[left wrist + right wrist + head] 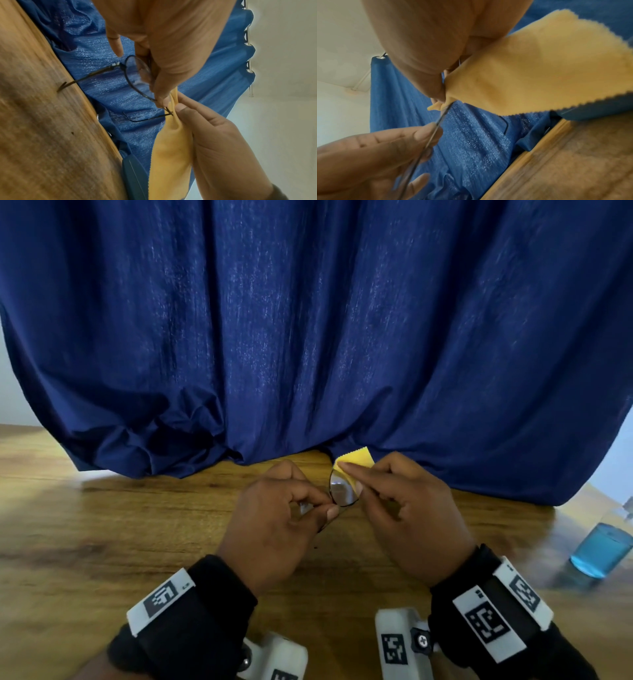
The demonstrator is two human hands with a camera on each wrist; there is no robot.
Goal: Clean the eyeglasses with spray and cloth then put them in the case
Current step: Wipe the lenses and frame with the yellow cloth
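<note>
Thin dark-framed eyeglasses (340,491) are held above the wooden table (137,542) in front of the curtain. My left hand (322,506) pinches the frame at one lens, and the temples (89,75) stick out unfolded. My right hand (346,470) pinches a yellow cloth (356,458) over the edge of the other lens. The cloth (169,155) hangs loose below the right hand's fingers (185,108). In the right wrist view the glasses (436,129) show edge-on between both hands, next to the cloth (530,70). A spray bottle (599,549) with blue liquid stands at the far right.
A dark blue curtain (308,337) hangs down onto the back of the table. A teal case-like box (133,175) lies at the curtain's foot below the cloth, also in the right wrist view (594,109); the head view does not show it.
</note>
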